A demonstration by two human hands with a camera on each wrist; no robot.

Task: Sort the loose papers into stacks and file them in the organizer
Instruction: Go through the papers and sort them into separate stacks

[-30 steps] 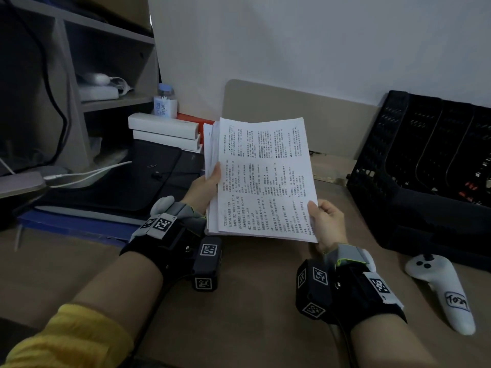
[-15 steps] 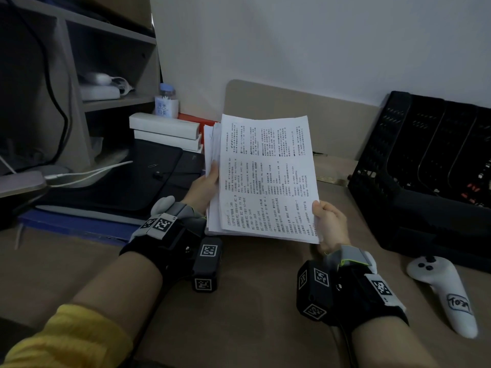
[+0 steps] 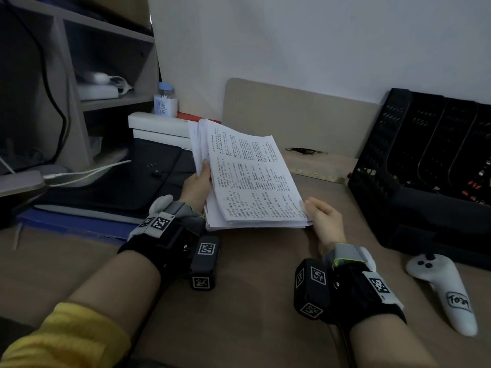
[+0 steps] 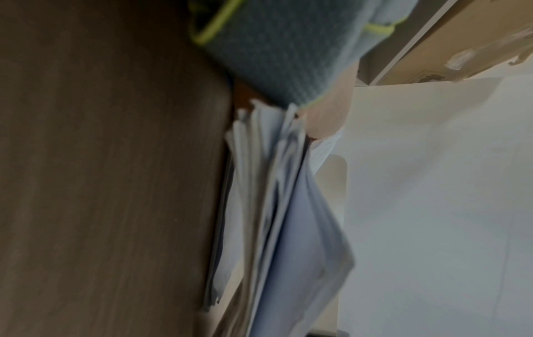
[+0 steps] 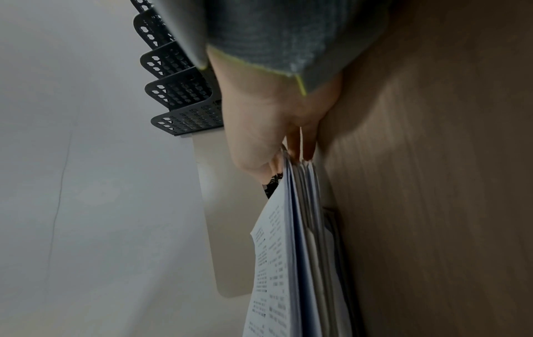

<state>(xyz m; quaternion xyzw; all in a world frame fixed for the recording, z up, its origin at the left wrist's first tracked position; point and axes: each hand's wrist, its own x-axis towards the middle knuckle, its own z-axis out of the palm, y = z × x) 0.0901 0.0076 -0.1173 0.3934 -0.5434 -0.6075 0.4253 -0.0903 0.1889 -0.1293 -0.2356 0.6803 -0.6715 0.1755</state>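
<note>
Brown wood-grain desk [image 3: 239,301] under my arms, plain white wall [image 3: 318,43] behind it. A beige rounded board [image 3: 292,115] leans on the wall at the back of the desk. Left side: grey shelf unit [image 3: 106,62] with a black cable [image 3: 57,102] hanging down, white boxes [image 3: 156,126] stacked with a small labelled bottle [image 3: 165,102] on top, a dark flat pad [image 3: 127,181] and white cables [image 3: 87,172] across it. Right side: black perforated organizer [image 3: 419,168] with several upright slots, sitting on the desk against the wall. A white controller [image 3: 446,285] with handwriting on it lies on the desk in front of the organizer, near my right wrist.

Papers [image 3: 247,176]: one thick stack of white sheets, printed with dense black text in columns, top page facing me. Stack is tilted, bottom edge low over the desk in front of me, well left of the organizer. Edges are uneven; the wrist views show the sheets fanned and misaligned, left wrist view blurred.

My left hand [image 3: 198,187] grips the stack's left edge, thumb on the top page. My right hand [image 3: 322,217] holds the lower right corner, thumb on top, fingers [image 5: 300,141] underneath.
</note>
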